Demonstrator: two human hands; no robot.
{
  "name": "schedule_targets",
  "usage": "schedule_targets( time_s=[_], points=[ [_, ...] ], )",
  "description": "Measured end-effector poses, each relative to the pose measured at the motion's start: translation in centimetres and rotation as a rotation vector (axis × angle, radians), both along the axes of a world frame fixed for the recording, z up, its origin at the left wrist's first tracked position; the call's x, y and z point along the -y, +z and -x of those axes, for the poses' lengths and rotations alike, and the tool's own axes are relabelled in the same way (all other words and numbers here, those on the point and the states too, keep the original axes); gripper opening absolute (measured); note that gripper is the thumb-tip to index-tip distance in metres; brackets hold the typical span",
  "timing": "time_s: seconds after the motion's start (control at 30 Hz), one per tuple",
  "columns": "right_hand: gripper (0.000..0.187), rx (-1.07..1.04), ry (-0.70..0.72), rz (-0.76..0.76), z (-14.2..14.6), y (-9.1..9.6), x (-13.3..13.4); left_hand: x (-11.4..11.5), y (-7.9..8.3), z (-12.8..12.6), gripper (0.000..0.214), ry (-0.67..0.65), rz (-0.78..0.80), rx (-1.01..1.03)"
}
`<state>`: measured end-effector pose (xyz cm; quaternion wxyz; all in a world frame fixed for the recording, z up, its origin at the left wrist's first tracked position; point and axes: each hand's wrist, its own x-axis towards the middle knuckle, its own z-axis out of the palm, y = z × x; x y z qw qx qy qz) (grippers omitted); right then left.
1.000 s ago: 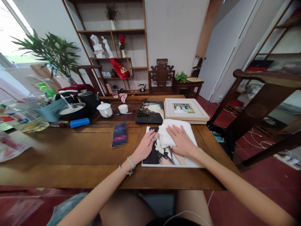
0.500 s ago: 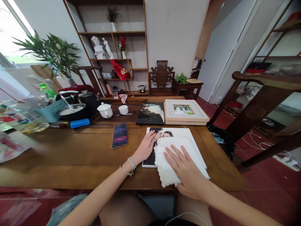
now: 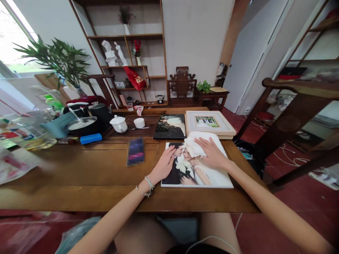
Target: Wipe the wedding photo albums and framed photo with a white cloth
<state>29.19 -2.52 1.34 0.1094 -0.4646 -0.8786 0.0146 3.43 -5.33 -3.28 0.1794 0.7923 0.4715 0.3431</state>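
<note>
A wedding photo panel (image 3: 186, 174) lies flat near the table's front edge, showing a couple with white flowers. My left hand (image 3: 166, 161) rests on its left side, fingers stretched out over the printed figure. A white cloth (image 3: 194, 145) covers the panel's upper right part and reaches to the framed picture behind. Flat on that cloth lies my right hand (image 3: 212, 153), its fingers extended and pressing from above rather than wrapped round it. Behind the panel are a dark photo panel (image 3: 169, 127) and a light wooden picture frame (image 3: 210, 124).
Left of the panel, a blurred dark blue packet (image 3: 136, 151) lies on the wooden table (image 3: 92, 169). Farther back stand a white lidded cup (image 3: 118, 124), a small white bowl (image 3: 139, 122) and a blue block (image 3: 90, 138). A wooden chair (image 3: 293, 109) stands at the right.
My right hand has moved away from me with the white cloth, from the panel's lower right to its upper right. More of the printed couple shows. My left hand has stayed in place.
</note>
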Motion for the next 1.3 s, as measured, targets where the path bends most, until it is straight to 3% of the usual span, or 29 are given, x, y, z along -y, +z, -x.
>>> schedule_targets(
  time_s=[0.1, 0.33, 0.43, 0.53, 0.77, 0.9, 1.0, 1.13, 1.3],
  points=[
    [0.068, 0.026, 0.02, -0.011, -0.2, 0.1, 1.4, 0.0, 0.1, -0.1, 0.04, -0.003, 0.004, -0.002],
    [0.092, 0.095, 0.217, 0.026, 0.9, 0.7, 10.6, 0.1, 0.1, -0.1, 0.041, 0.001, 0.006, -0.001],
    [0.1, 0.082, 0.295, 0.06, 1.3, 1.2, 12.3, 0.0, 0.0, 0.0, 0.04, -0.003, -0.009, -0.006],
    [0.095, 0.061, 0.305, 0.099, 1.1, 1.5, 10.5, -0.1, 0.0, 0.0, 0.04, 0.003, -0.01, -0.033],
    [0.079, 0.001, 0.109, 0.036, -2.1, 0.5, 1.9, 0.1, 0.3, 0.1, 0.039, -0.009, -0.01, -0.026],
    [0.078, -0.013, 0.003, 0.025, -3.9, 0.0, 1.4, 0.2, 0.6, 0.0, 0.039, 0.008, 0.012, -0.046],
    [0.079, 0.024, 0.01, 0.002, -4.3, -0.2, 4.0, 0.2, 0.8, 0.0, 0.039, 0.001, 0.016, -0.052],
    [0.09, 0.08, 0.096, -0.064, -4.0, -0.3, 9.6, 0.1, 0.7, -0.1, 0.039, 0.001, 0.003, -0.046],
    [0.104, 0.109, 0.219, -0.008, -2.7, 0.4, 14.7, 0.0, 0.4, -0.1, 0.038, 0.002, -0.027, -0.038]
  ],
)
